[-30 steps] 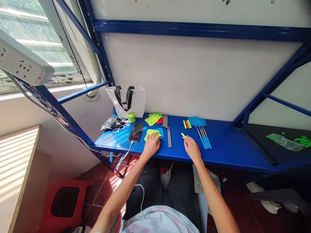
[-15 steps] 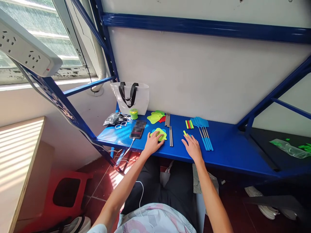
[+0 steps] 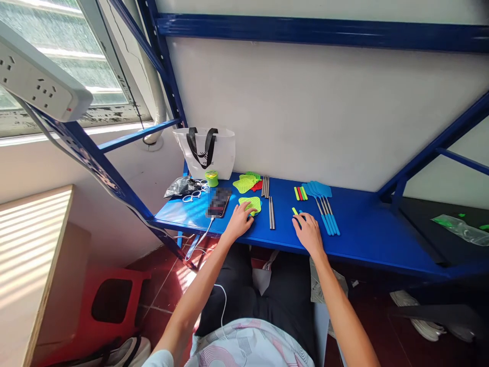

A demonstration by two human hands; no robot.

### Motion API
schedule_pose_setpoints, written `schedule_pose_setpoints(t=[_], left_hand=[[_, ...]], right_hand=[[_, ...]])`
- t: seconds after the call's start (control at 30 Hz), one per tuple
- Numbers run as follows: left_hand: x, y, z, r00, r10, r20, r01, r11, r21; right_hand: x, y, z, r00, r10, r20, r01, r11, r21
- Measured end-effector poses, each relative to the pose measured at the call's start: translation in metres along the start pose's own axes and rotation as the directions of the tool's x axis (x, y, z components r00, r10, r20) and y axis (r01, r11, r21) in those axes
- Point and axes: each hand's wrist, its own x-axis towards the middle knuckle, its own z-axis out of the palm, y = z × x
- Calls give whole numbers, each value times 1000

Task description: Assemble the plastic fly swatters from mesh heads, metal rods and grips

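My left hand is at the near edge of a yellow-green mesh fly swatter head, thumb and fingers closed on it. To the right, my right hand has its fingers bent over a short yellow handle piece, whose far end sticks out. A bit of blue shows beside those fingers, mostly hidden. Between the hands lie thin metal rods, with more metal rods behind. Several blue fly swatters with metal shafts lie right of my right hand. Yellow, red and green handle pieces sit beyond it.
Green and red mesh heads lie at the back. A phone on a white cable, a green tub, a white bag and scissors occupy the left. Blue frame posts flank the blue table.
The yellow-green head has shifted slightly away from me, and the blue under it no longer shows. My right hand has turned a little and curled more over the yellow piece. The view has shifted slightly.
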Motion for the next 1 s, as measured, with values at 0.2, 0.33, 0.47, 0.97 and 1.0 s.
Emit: schedule_pose_setpoints(t=[0.2,0.33,0.47,0.97,1.0], left_hand=[[-3,-1,3,1000,23,10,-24,999,34],[-4,0,3,999,36,9,-36,998,53],[-4,-1,4,999,39,12,-39,997,61],[41,-111,-99,915,-356,-191,359,933,-22],[47,-125,-107,913,-381,-145,390,920,36]], right_hand=[[0,3,7,999,8,38,-9,1000,29],[0,5,10,999,4,52,-6,999,38],[0,6,10,998,2,69,-5,999,33],[-1,0,6,998,-6,63,5,1000,8],[-1,-1,6,998,-11,59,10,1000,7]])
